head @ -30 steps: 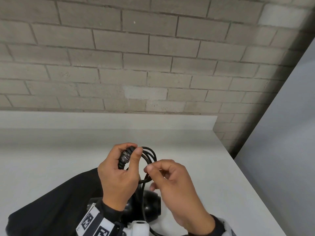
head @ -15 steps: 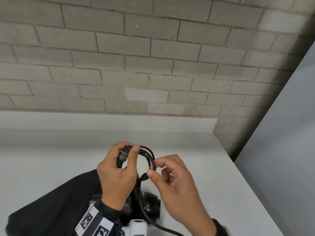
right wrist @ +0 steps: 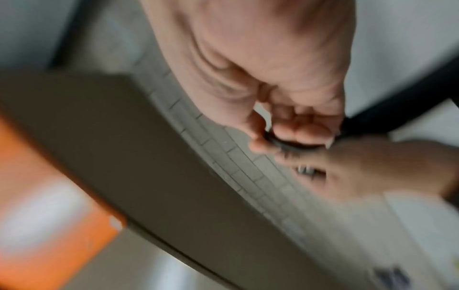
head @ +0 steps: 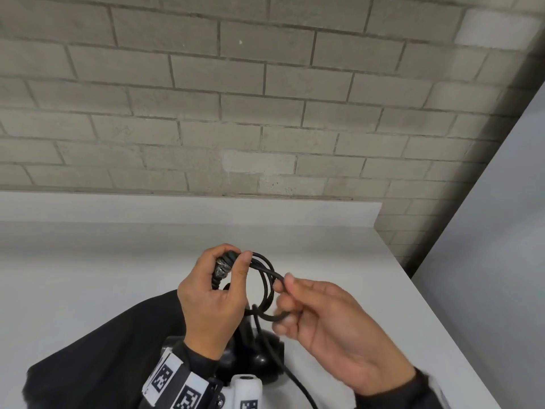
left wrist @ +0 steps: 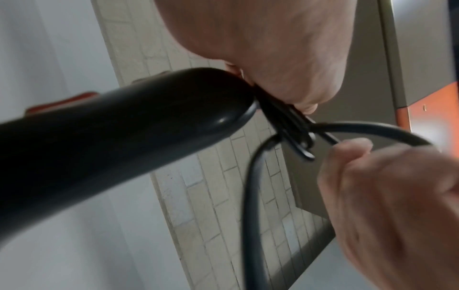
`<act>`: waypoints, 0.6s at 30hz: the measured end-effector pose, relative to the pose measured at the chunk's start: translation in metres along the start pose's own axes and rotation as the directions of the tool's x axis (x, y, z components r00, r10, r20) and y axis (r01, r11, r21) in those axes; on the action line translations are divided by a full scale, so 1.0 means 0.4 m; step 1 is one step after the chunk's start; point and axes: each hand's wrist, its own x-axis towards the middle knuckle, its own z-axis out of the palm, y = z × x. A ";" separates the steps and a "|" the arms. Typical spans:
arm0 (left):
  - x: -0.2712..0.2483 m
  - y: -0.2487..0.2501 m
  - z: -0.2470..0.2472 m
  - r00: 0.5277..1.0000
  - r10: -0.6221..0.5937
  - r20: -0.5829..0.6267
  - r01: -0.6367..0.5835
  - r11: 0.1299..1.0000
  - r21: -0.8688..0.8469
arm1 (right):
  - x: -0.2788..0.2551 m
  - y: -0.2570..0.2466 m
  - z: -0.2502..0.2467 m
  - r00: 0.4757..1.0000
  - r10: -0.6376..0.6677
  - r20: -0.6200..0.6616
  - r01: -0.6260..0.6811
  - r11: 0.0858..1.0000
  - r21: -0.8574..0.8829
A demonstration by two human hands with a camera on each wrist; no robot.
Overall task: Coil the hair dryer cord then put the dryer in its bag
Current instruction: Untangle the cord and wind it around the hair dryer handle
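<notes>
My left hand (head: pixel 218 293) grips the butt of the black hair dryer handle (left wrist: pixel 119 125) and pins small loops of the black cord (head: pixel 267 278) against it with the thumb. The dryer body (head: pixel 259 354) hangs below that hand, mostly hidden. My right hand (head: pixel 321 314) pinches the cord (right wrist: pixel 280 142) at the right side of the loops, fingers curled round it. The free cord (head: pixel 298 385) trails down off the bottom edge. A black cloth bag (head: pixel 100 358) lies on the white counter under my left forearm.
The white counter (head: pixel 88 273) runs to a low upstand at a grey brick wall (head: pixel 236 113). The counter's right edge (head: pixel 436 314) drops off next to a pale wall panel. A tagged wrist camera (head: pixel 182 385) sits on my left forearm.
My right hand has drawn the cord round, making the loops wider, and has shifted a little right and down. The left hand keeps its grip in place.
</notes>
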 end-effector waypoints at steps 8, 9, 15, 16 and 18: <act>0.004 0.017 0.019 0.998 -0.059 0.032 0.062 0.994 -0.086 | -0.003 0.081 -0.023 0.940 -0.299 0.166 0.323 0.936 -0.140; 0.003 0.018 0.018 0.996 -0.081 0.029 0.083 0.991 -0.102 | -0.002 0.096 -0.027 0.921 -0.337 0.197 0.380 0.889 -0.254; 0.001 0.015 0.016 0.991 -0.135 0.024 0.136 0.984 -0.113 | 0.014 0.145 -0.015 0.801 -0.555 0.226 0.551 0.533 -0.643; 0.001 0.013 0.017 0.989 -0.148 0.022 0.150 0.981 -0.119 | 0.019 0.154 -0.015 0.766 -0.595 0.244 0.575 0.463 -0.675; 0.001 0.012 0.018 0.988 -0.152 0.019 0.153 0.981 -0.120 | 0.033 0.173 -0.020 0.691 -0.668 0.275 0.612 0.340 -0.714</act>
